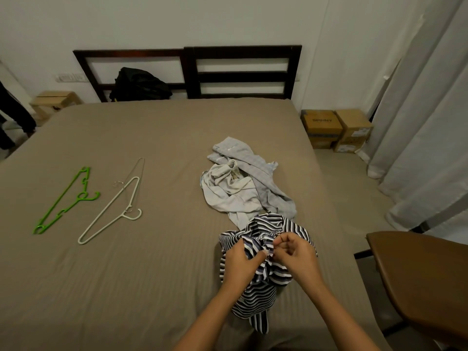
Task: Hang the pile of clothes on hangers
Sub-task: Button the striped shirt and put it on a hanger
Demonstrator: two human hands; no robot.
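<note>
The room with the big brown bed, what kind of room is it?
Most likely a bedroom at home. A wide bed with a dark headboard fills it, curtains hang on the right, and clothes and hangers lie on the sheet.

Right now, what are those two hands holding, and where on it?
Both the left hand and right hand pinch the striped shirt at a bunched edge near its top; which part exactly cannot be told.

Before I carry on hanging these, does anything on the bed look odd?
Nothing damaged. The pale clothes lie crumpled mid-bed, and both hands, left and right, grip the bunched striped garment. The hangers lie untouched.
</note>
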